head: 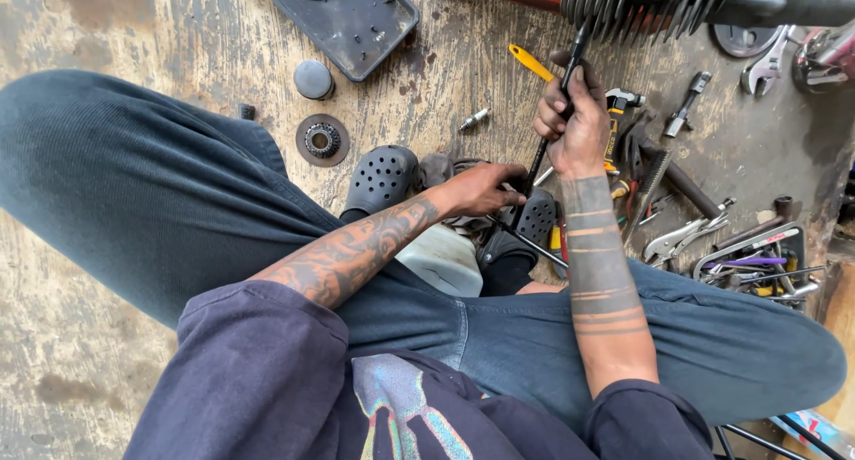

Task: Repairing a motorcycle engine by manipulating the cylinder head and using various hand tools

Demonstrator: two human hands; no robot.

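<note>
A long black rod (545, 148) stands nearly upright over the stained concrete floor (134, 32), held at two heights by a seated person in blue jeans and a dark purple top. The right hand (570, 113) keeps a clenched grip on the rod's upper part, just below a finned grey engine cylinder (641, 1) at the floor's far edge. The left hand (481, 188) closes its grip around the rod's lower end, where it meets a thinner cross bar (525, 237) beside the person's black perforated clogs (383, 179). A pale grey part (441, 255) rests between the legs, touching the jeans. To the left lie a round bearing disc (321, 139), a grey cap (313, 79), a small spark plug (475, 119) and a dark flat cover plate (347, 15). To the right, a yellow-handled tool (532, 63), a hammer (614, 117), locking pliers (686, 237) and an adjustable wrench (766, 68) are scattered near a metal tray (757, 264) of hand tools at the floor's right edge.
</note>
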